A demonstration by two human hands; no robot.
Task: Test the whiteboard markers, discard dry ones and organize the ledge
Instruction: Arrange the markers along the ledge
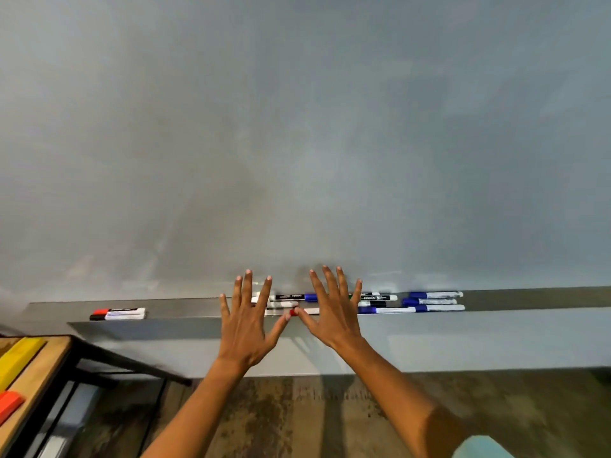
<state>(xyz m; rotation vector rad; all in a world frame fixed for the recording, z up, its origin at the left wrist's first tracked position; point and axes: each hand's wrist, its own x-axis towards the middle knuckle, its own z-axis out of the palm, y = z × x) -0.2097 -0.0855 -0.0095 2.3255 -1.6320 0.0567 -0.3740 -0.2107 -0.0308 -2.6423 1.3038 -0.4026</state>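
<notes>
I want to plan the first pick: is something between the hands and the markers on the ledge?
Nothing visible. The left hand and right hand hover open directly over the markers on the ledge, unobstructed.

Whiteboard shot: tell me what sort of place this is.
Probably a classroom or meeting room: a big whiteboard, markers along its ledge, and a wooden table at the left.

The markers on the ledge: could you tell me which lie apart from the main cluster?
The red and black pair at the ledge's far left, away from both hands; the others crowd the middle and right.
</notes>
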